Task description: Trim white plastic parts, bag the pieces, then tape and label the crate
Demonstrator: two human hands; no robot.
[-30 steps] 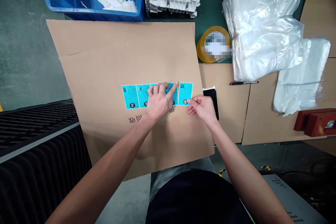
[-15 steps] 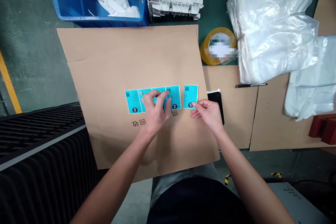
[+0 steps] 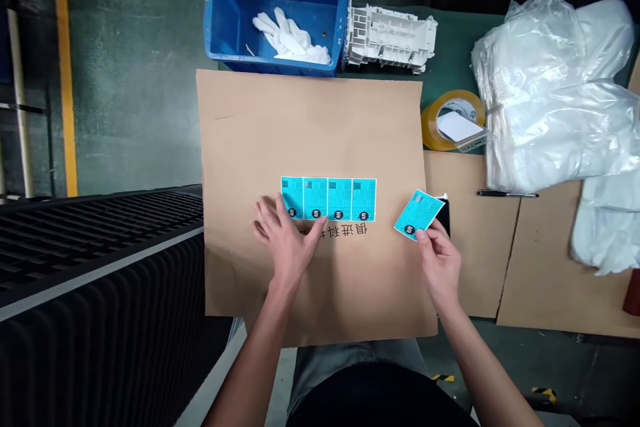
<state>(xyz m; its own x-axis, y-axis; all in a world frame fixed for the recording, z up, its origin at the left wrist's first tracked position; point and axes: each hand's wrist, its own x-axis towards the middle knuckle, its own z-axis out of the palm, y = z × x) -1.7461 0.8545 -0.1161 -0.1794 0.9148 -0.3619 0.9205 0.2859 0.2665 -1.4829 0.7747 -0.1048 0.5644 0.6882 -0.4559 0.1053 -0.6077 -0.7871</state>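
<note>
On cardboard sheet (image 3: 240, 133) | L hand (image 3: 285, 243): fingers splayed | R hand (image 3: 439, 267): fingers pinching cyan label (image 3: 419, 215)

Held in the right grip (image 3: 439, 263), a cyan label (image 3: 419, 215) carries a small black disc with white digits, too small and tilted to read for sure. Left of the grip, four cyan labels (image 3: 329, 199) lie edge to edge on cardboard (image 3: 250, 147), each with a black disc reading 89, or 68 if turned round, and a square code near its top. Just below them, black Chinese characters (image 3: 334, 230) are printed on the cardboard, too unclear to read with certainty
</note>
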